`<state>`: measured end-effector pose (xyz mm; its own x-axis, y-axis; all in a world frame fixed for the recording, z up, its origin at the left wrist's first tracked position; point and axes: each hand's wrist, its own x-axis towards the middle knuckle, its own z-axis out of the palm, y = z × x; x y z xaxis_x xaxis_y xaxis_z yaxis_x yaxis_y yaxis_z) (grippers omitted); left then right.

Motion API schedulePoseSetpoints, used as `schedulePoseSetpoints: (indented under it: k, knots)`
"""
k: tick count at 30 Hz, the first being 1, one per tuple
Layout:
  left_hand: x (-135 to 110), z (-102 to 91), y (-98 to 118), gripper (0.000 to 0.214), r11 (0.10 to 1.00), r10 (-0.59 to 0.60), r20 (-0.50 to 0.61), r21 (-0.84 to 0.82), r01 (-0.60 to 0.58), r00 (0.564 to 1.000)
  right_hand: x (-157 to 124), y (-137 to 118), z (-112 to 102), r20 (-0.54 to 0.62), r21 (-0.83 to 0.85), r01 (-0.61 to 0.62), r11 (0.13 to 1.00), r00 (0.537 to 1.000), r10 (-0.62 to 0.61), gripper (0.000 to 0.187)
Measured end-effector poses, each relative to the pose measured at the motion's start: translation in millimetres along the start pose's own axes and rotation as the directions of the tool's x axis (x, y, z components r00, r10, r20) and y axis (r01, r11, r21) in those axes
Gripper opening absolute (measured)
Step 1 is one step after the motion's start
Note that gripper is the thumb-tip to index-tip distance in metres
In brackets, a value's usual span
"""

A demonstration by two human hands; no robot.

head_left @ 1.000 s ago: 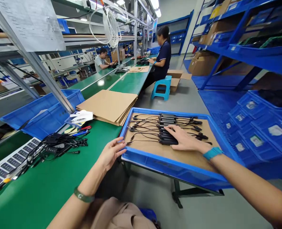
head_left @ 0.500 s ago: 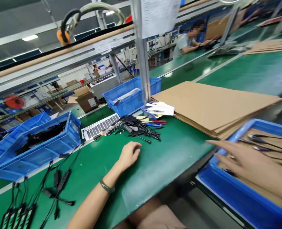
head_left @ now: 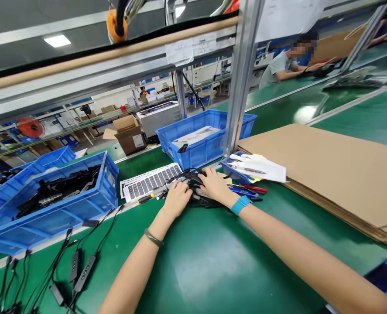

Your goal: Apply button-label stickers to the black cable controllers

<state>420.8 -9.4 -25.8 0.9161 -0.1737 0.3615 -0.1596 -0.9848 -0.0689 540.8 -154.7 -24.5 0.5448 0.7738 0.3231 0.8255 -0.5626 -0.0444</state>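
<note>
A tangled pile of black cables [head_left: 196,174] with small inline boxes lies on the green bench. My left hand [head_left: 178,199] is at the pile's near left side, fingers curled over the cables. From the right, my right hand [head_left: 214,185] closes on the same pile, its fingertips partly hidden among the cables. A sheet of grey labels [head_left: 152,181] lies just left of the pile, with a yellow-and-black screwdriver [head_left: 145,198] in front of it. Red and blue pens [head_left: 245,190] are beside my right wrist.
Blue bins of black parts [head_left: 110,183] stand at left, and another blue bin [head_left: 193,152] holding papers is behind the pile. Cables with button controllers [head_left: 85,274] lie front left. A metal post [head_left: 241,87] rises beside stacked cardboard sheets [head_left: 337,170]. A co-worker [head_left: 283,67] sits far right.
My right hand has come from the blue tray at the right over to the cable pile. My left hand has moved forward onto the cables. The view has swung too.
</note>
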Motion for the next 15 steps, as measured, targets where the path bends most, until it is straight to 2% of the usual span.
schedulePoseSetpoints:
  k: [2,4,6,8,10,12,14,15]
  knots:
    - [-19,-19.9,-7,0.02,0.999,-0.032,-0.031,0.018,0.033,0.999,-2,1,-4,-0.007,0.017,0.036,0.999,0.999,-0.035,0.026]
    - [-43,-44.9,-6,0.027,0.997,-0.069,-0.054,0.019,0.07,0.996,-6,0,-12,-0.013,0.04,0.044,0.998,0.999,-0.044,0.028]
    - [-67,-67.7,5,0.03,0.997,-0.078,-0.038,-0.009,0.078,0.996,-16,-6,-19,-0.027,0.099,0.068,0.993,0.997,-0.066,0.034]
    - [-91,-81.6,26,0.03,0.99,-0.069,0.045,-0.116,0.074,0.997,-35,-16,-25,-0.041,0.235,0.164,0.958,0.987,-0.158,0.039]
    - [-112,-83.4,48,0.028,0.966,-0.079,0.105,-0.239,0.102,0.991,-63,-31,-28,-0.034,0.39,0.278,0.878,0.957,-0.288,0.043]
    - [-127,-75.6,64,0.023,0.946,-0.098,0.079,-0.302,0.117,0.992,-92,-45,-30,0.01,0.497,0.352,0.793,0.912,-0.41,0.045]
    - [-138,-64.1,72,0.018,0.932,-0.114,0.059,-0.338,0.127,0.992,-112,-56,-32,0.066,0.589,0.402,0.701,0.841,-0.537,0.043]
    - [-141,-58.8,73,0.016,0.919,-0.116,0.085,-0.369,0.139,0.99,-116,-58,-32,0.08,0.634,0.422,0.648,0.798,-0.598,0.041]
